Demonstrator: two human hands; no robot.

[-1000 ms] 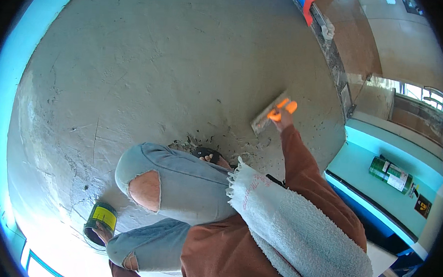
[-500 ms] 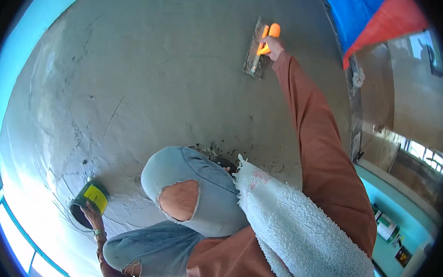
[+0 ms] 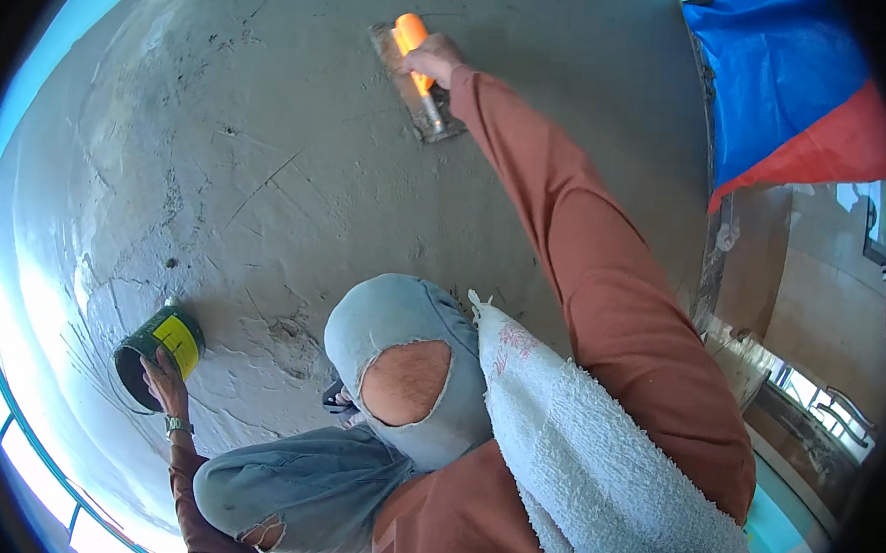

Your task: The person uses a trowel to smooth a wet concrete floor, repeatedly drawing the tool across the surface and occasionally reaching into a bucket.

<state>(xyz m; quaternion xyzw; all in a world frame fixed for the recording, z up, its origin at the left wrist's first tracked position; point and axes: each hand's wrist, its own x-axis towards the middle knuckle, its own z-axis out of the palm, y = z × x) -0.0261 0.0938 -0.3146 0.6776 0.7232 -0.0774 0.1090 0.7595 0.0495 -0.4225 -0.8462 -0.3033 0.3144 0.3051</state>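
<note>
My right hand [image 3: 435, 58] is closed round the orange handle of a finishing trowel [image 3: 412, 35]. The trowel's flat, mortar-smeared blade lies against the grey cement floor [image 3: 337, 201], far ahead of my knees. Down on the left, my left hand [image 3: 165, 384] grips the rim of a dark green can [image 3: 145, 339] with a yellow label. That can is tipped over, its open mouth turned toward the lower left; what it holds inside I cannot make out.
A blue and red sheet [image 3: 794, 85] hangs at the upper right, beside the floor's rough edge. A pale towel [image 3: 594, 455] drapes over my right shoulder. Teal railings [image 3: 15, 404] curve along the lower left. Scratches and small pits mark the cement.
My right hand has swept the trowel leftward across the cement. The can and my left hand sit slightly lower and farther left in view, as the whole view has shifted.
</note>
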